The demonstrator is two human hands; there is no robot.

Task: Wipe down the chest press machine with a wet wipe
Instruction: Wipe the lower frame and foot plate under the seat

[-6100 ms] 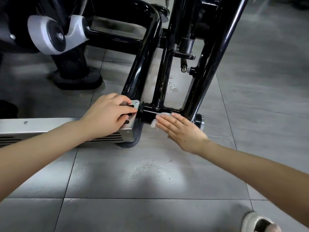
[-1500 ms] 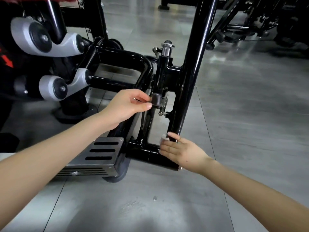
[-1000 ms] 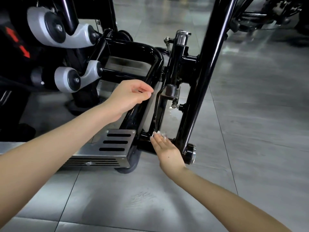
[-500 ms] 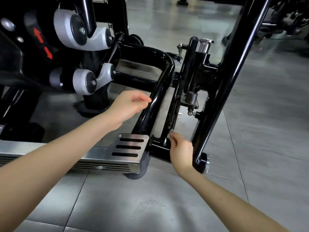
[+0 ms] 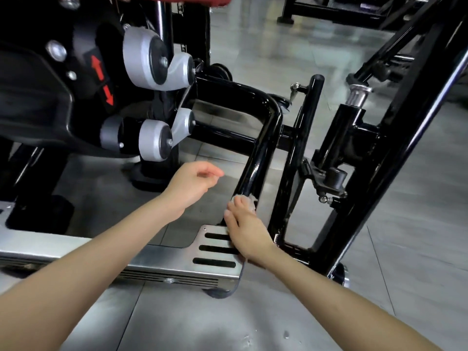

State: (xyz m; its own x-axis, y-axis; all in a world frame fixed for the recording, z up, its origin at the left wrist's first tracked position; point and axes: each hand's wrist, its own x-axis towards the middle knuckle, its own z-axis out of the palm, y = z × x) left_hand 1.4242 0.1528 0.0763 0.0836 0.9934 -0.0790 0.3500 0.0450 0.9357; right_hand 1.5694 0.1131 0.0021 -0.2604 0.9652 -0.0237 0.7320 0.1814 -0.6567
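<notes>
The right hand (image 5: 244, 228) reaches in low over the corner of the silver slotted foot plate (image 5: 215, 262). Its fingers (image 5: 234, 207) lie nearly straight and press the wet wipe (image 5: 249, 200) flat against the lower stretch of the glossy black bent tube (image 5: 260, 153) of the chest press machine. The hand is not clenched round the wipe. The wipe shows only as a small crumpled white patch past the fingertips, on the tube's near face just above where the tube meets the foot plate.

The left hand (image 5: 191, 184) hangs in the air to the left of the tube, apart from it and touching no part of the machine. It holds nothing; its fingers are loosely curled, with the thumb and fingertips drawn close together.

Further left, two grey pivot caps — a large one (image 5: 149, 60) above a smaller one (image 5: 155, 140) — sit on black cross bars that run to the bent tube. Red arrows (image 5: 101, 79) are marked on the black housing beside them, and the edge of a red pad (image 5: 177, 0) shows at the top of the view.

To the right of the tube stands a thinner upright post (image 5: 307, 127). Beyond it a bracket carries a black rubber stop (image 5: 335, 176) and a chrome-topped pin (image 5: 358, 93), both fixed to a long slanted frame bar (image 5: 395, 153). The machine stands on a grey tiled floor (image 5: 405, 249).
</notes>
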